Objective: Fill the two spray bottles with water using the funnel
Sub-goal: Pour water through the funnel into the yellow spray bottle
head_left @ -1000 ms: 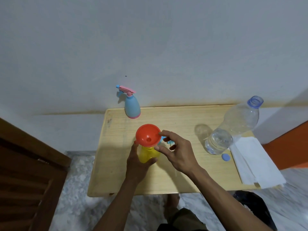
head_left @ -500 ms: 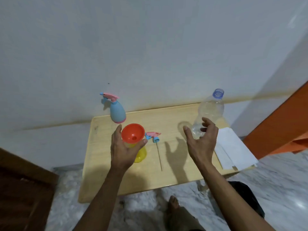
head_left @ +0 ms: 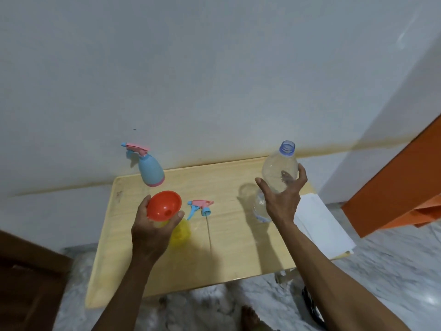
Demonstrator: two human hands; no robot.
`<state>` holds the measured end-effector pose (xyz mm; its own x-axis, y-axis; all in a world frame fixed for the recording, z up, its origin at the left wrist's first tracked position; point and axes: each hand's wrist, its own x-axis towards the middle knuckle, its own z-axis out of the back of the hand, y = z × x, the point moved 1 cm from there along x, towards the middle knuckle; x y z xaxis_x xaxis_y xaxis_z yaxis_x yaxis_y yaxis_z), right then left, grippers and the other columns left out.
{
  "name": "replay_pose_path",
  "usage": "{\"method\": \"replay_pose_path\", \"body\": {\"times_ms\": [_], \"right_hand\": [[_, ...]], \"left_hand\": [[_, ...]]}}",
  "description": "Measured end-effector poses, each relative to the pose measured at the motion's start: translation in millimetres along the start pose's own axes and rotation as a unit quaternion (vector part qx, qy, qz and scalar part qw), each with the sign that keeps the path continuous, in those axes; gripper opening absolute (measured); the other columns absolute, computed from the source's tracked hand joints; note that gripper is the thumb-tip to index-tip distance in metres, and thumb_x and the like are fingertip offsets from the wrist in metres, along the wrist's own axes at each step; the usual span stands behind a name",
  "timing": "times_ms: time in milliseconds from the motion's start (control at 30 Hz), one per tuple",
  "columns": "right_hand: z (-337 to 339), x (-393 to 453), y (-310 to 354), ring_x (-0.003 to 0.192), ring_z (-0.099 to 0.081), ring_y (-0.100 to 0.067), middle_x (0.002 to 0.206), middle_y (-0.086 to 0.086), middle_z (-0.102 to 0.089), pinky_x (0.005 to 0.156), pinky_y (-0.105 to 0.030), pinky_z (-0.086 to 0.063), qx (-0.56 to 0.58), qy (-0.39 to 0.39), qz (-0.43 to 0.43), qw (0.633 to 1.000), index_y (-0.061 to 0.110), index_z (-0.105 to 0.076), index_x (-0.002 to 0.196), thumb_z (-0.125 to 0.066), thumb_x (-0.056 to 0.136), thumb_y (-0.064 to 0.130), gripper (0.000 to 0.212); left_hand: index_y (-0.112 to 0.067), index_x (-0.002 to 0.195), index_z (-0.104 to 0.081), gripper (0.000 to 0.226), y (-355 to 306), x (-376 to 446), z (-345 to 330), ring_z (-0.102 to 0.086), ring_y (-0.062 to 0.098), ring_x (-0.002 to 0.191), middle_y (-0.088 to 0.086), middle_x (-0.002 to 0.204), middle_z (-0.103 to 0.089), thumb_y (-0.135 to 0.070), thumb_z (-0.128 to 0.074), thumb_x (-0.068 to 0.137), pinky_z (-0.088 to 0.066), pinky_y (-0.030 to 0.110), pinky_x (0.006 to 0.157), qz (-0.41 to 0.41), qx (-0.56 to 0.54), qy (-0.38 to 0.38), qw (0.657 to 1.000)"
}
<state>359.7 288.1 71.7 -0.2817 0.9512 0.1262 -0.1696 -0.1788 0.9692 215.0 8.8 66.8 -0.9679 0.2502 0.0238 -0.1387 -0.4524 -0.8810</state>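
A small wooden bench [head_left: 229, 256] stood against a pale wall, seen from the head camera. The left hand [head_left: 152, 231] was wrapped around the neck of a yellow spray bottle [head_left: 181, 232] that stood near the middle-left of the bench, its grip closed on the bottle just under the bowl of an orange funnel [head_left: 164, 205]. The funnel sat in the bottle's mouth, tilted a little toward the camera, with thumb and fingertips at either side of its lower rim.

The right hand [head_left: 282, 199] was at a clear plastic water bottle [head_left: 279, 174] standing upright toward the back right of the bench. Its grip was spread, thumb on the left of the bottle and fingers curling around the right; contact looked light, and whether it had fully closed could not be told. The water bottle's blue-ringed mouth was uncapped and water showed only in its lower part.

A pink-and-blue spray head [head_left: 201, 206] with its long dip tube lay flat on the bench just right of the funnel. A blue spray bottle [head_left: 150, 172], with its pink trigger head fitted, stood upright at the back left edge by the wall. Folded white paper [head_left: 322, 225] lay on the right end of the bench, beside the water bottle.
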Motion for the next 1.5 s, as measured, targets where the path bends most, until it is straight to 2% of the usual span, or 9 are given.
{"method": "replay_pose_path", "body": {"times_ms": [333,433,567,667,767,967,1100,1333,1500], "right_hand": [[3.8,7.5,35.6,0.103,-0.064,-0.009,0.116,0.013,-0.062,0.096,-0.032,-0.05,0.038,0.043,0.115,0.992,0.033,-0.029,0.15,-0.091,0.067,0.036,0.103],[1.2,10.3,71.6,0.101,-0.065,-0.002,0.113,0.035,-0.059,0.098,-0.03,-0.052,0.072,0.06,0.18,0.979,0.022,-0.028,0.153,-0.091,0.073,0.027,0.102],[-12.3,10.1,112.3,0.093,-0.073,-0.017,0.11,0.003,-0.068,0.087,-0.049,-0.058,0.133,0.121,0.219,0.959,0.025,-0.024,0.153,-0.083,0.072,0.037,0.101],[-27.5,2.7,132.4,0.089,-0.072,-0.005,0.105,0.022,-0.068,0.078,-0.032,-0.06,0.129,0.177,0.249,0.943,0.038,-0.022,0.152,-0.084,0.069,0.044,0.104],[-40.6,-6.0,143.1,0.083,-0.072,0.0,0.1,0.013,-0.07,0.072,-0.018,-0.056,0.069,0.242,0.283,0.925,0.047,-0.022,0.148,-0.082,0.064,0.055,0.104],[-54.8,-9.4,137.3,0.079,-0.072,-0.009,0.1,0.008,-0.069,0.077,-0.029,-0.058,-0.098,0.365,0.354,0.855,0.055,-0.013,0.149,-0.067,0.063,0.084,0.106],[-52.9,-4.4,132.6,0.078,-0.072,-0.008,0.097,0.005,-0.07,0.083,-0.033,-0.059,-0.158,0.433,0.335,0.822,0.073,-0.012,0.142,-0.069,0.063,0.081,0.098],[-57.3,0.9,118.6,0.065,-0.052,0.004,0.099,0.006,-0.071,0.082,-0.029,-0.05,-0.352,0.527,0.354,0.688,0.073,-0.003,0.144,-0.059,0.067,0.089,0.097],[-60.6,7.0,109.5,0.086,-0.065,-0.022,0.096,-0.003,-0.075,0.083,-0.035,-0.053,-0.415,0.532,0.371,0.638,0.066,-0.003,0.148,-0.057,0.07,0.089,0.098]], "left_hand": [[-0.026,0.145,-0.041,0.094,-6.9,-0.1,-0.3,-0.057,0.02,0.11,-0.005,0.126,-0.053,-0.043,-0.09,0.066,-0.053,0.033,0.09,0.024,-0.021,-0.023,0.999],[-0.026,0.145,-0.042,0.094,-7.9,0.5,-0.8,-0.057,0.018,0.11,-0.006,0.126,-0.053,-0.042,-0.09,0.066,-0.051,0.03,0.088,0.026,-0.028,-0.021,0.999],[-0.025,0.144,-0.044,0.093,-7.4,0.6,0.2,-0.058,0.022,0.11,-0.001,0.128,-0.055,-0.039,-0.091,0.065,-0.053,0.033,0.091,0.022,-0.045,-0.014,0.999],[-0.023,0.144,-0.044,0.092,-6.1,0.0,2.9,-0.058,0.023,0.11,-0.001,0.127,-0.055,-0.037,-0.091,0.066,-0.052,0.03,0.089,0.016,-0.049,-0.004,0.999],[-0.022,0.144,-0.043,0.092,-4.6,-1.6,4.2,-0.057,0.022,0.112,-0.001,0.129,-0.054,-0.036,-0.091,0.067,-0.05,0.028,0.088,0.011,-0.054,0.003,0.999],[-0.024,0.143,-0.044,0.099,-5.6,-3.0,6.2,-0.056,0.015,0.112,-0.007,0.124,-0.055,-0.047,-0.089,0.058,-0.049,0.031,0.096,0.011,-0.062,0.007,0.998],[-0.025,0.145,-0.042,0.095,-8.0,-0.7,10.3,-0.055,0.015,0.113,-0.008,0.124,-0.053,-0.038,-0.092,0.065,-0.048,0.032,0.1,0.013,-0.051,0.024,0.998],[-0.029,0.143,-0.044,0.095,-5.1,6.3,16.0,-0.057,0.017,0.117,-0.008,0.128,-0.057,-0.041,-0.093,0.063,-0.05,0.035,0.1,0.017,-0.041,0.056,0.997],[-0.032,0.143,-0.043,0.093,-4.9,5.4,17.3,-0.055,0.017,0.117,-0.01,0.128,-0.054,-0.041,-0.092,0.064,-0.051,0.035,0.098,0.018,-0.043,0.073,0.996]]}}
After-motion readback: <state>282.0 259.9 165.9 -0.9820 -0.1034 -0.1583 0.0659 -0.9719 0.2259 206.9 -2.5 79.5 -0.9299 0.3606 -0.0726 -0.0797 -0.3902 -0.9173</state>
